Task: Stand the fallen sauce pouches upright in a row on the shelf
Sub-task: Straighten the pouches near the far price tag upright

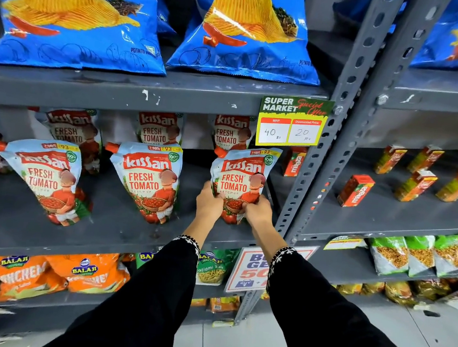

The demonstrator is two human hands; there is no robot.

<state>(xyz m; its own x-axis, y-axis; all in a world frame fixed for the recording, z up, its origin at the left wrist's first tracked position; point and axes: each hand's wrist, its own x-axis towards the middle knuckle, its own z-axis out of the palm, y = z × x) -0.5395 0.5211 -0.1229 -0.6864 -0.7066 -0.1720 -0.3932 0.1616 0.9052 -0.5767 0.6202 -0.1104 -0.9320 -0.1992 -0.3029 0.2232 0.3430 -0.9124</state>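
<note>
Glossy plastic sauce pouches (pixel 147 181) are reflecting light; the grey painted metal shelf (pixel 120 227) is showing matt, scuffed finish.

1. bright, even shop light from overhead; colours read strong and clean.
2. white glare streaks sit on the glossy blue chip bags (pixel 77 16) up top.
3. the back of the middle shelf (pixel 120 229) falls into shade under the board above.
4. the wide lens bends the grey upright post (pixel 337 122) and shelf lines toward the edges.
5. the far left edge and bottom corners go soft and smeared.
</note>
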